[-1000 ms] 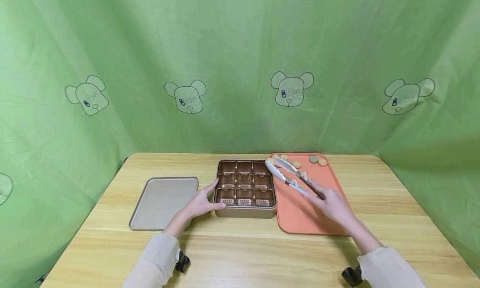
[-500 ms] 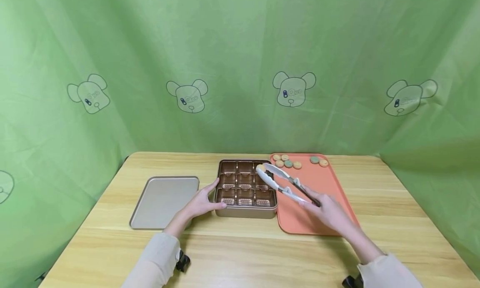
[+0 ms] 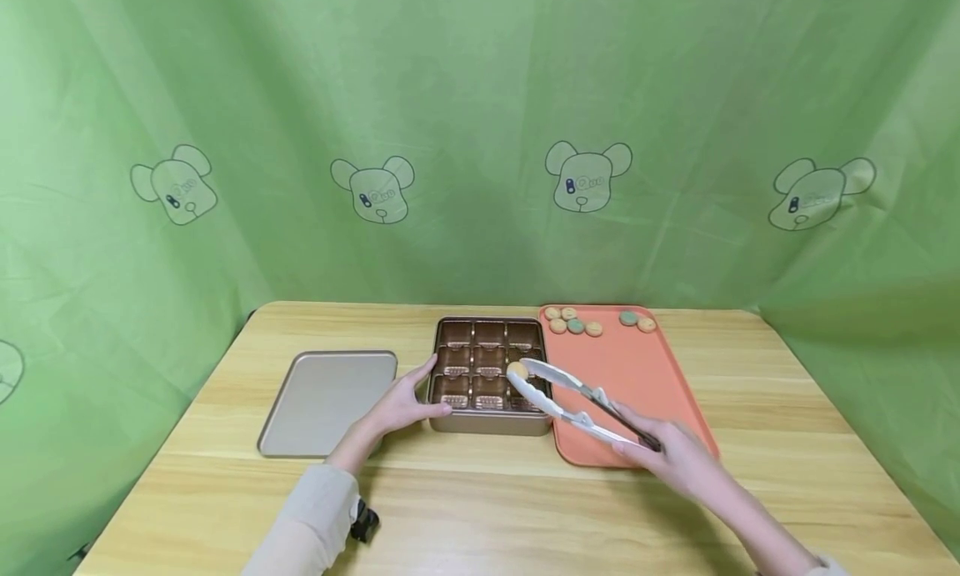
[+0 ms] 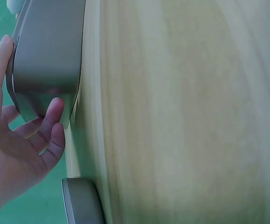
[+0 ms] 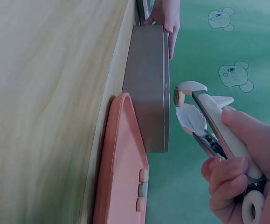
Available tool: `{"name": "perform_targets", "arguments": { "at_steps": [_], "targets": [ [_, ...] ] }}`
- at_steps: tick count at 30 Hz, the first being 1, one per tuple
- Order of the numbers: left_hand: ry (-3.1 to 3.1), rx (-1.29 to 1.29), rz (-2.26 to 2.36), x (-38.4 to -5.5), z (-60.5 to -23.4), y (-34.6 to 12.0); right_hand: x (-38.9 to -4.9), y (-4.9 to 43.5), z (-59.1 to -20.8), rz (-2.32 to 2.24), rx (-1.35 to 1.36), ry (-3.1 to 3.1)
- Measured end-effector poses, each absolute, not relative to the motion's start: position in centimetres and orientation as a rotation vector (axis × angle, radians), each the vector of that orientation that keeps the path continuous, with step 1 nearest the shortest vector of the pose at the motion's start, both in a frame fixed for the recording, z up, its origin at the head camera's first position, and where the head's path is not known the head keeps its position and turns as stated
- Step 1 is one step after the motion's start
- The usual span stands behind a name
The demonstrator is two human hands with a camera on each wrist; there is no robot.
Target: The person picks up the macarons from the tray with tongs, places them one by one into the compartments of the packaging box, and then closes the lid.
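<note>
My right hand (image 3: 678,458) grips a pair of tongs (image 3: 557,377) with pale scalloped tips. Between those tips sits a small round tan cookie (image 3: 517,371), above the right column of a square brown tin (image 3: 491,424). A clear-looking insert splits the tin into several compartments. My left hand (image 3: 401,407) rests at the tin's front left corner, thumb along the front rim and fingers against the left side. From the right wrist, the tongs (image 5: 218,123) and the cookie (image 5: 179,98) show higher than the tin (image 5: 146,88). In the left wrist view, loosely bent fingers (image 4: 51,121) touch the tin's side.
A coral tray (image 3: 637,401) lies against the tin's right side, with several tan and green cookies (image 3: 575,327) along its far edge. To the left is a flat metallic lid (image 3: 330,401). Green curtain (image 3: 480,259) hangs behind the wooden table (image 3: 465,509).
My right hand has carried the tongs from the tray's far left corner over the tin, then nearer to me. A tan cookie has come along between the tips. My left hand stays put.
</note>
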State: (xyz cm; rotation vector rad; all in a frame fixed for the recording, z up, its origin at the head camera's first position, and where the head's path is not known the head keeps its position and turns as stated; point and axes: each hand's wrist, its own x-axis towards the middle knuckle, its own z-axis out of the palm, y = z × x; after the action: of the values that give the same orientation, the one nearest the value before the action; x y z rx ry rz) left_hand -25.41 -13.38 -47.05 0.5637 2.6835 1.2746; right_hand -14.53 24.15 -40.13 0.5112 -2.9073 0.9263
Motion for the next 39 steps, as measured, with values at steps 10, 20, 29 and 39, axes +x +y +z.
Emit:
{"name": "perform_targets", "arguments": {
  "at_steps": [10,20,29,39],
  "targets": [
    [2.691,0.558,1.260,-25.5,-47.2,-13.5,-13.1,25.4,-39.8,0.885,0.532,-2.885],
    [2.681,0.560,1.255,-25.5,-47.2,-13.4,-13.5,25.6,-40.0,0.921,0.519,-2.910],
    [2.674,0.561,1.258,-25.5,-46.8,-13.4,-16.4,27.9,-40.7,0.718,0.354,-2.879],
    [2.679,0.553,1.246,-25.2,-46.7,-13.4,-19.5,31.6,-43.8,0.607,0.140,-2.933]
  ]
}}
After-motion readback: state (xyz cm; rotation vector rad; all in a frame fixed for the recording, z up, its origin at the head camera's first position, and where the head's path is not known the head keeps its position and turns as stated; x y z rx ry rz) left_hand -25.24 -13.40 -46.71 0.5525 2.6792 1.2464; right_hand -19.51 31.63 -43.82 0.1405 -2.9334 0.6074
